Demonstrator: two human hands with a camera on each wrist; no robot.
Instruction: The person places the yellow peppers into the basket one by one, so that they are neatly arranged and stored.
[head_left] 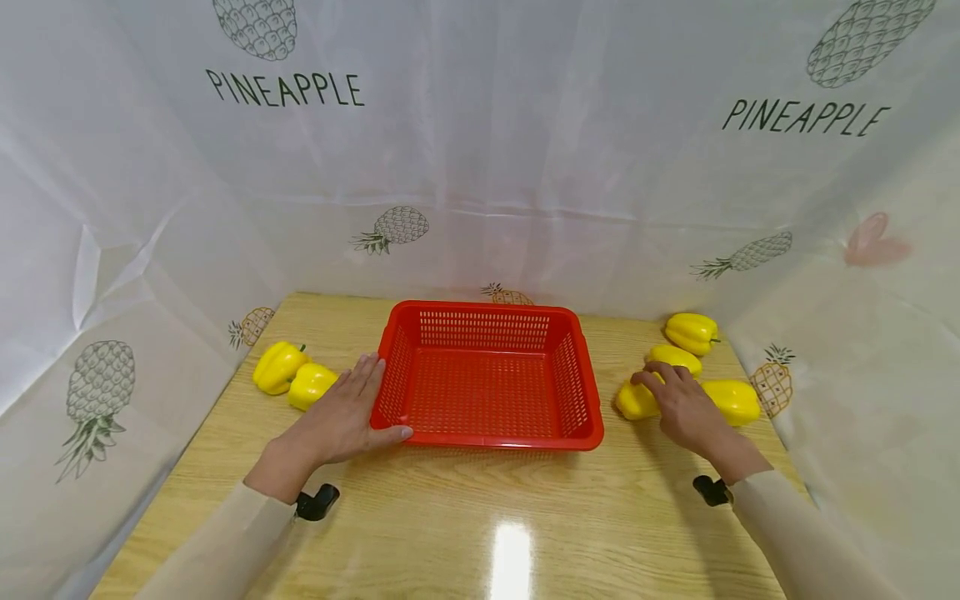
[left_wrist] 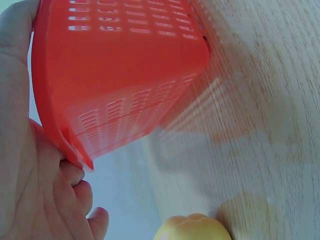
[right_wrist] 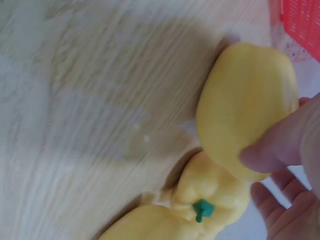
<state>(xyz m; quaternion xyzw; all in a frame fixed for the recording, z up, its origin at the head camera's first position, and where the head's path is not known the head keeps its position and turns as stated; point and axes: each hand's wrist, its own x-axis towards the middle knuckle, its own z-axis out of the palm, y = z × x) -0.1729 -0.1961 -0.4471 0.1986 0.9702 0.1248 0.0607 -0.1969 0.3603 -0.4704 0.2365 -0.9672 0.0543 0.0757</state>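
Observation:
My left hand (head_left: 341, 417) rests on the left rim of a red plastic basket (head_left: 487, 442), its fingers straight along the side and its thumb over the front corner. In the left wrist view the palm and fingers touch the basket (left_wrist: 125, 60) rim. To the right of the basket, my right hand (head_left: 686, 408) grips a yellow bell pepper (head_left: 633, 402). The right wrist view shows the thumb pressed on this bell pepper (right_wrist: 240, 100), with fingers partly hidden behind it. Another bell pepper (right_wrist: 205, 185) with a green stem lies close beside it.
Other yellow bell peppers stand near the right hand: one behind (head_left: 675, 358), one at the far right back (head_left: 692, 333), one by the wrist (head_left: 731, 402). Two bell peppers (head_left: 279, 367) lie left of the basket. A pineapple-print curtain (head_left: 480, 167) surrounds the wooden table (head_left: 420, 517).

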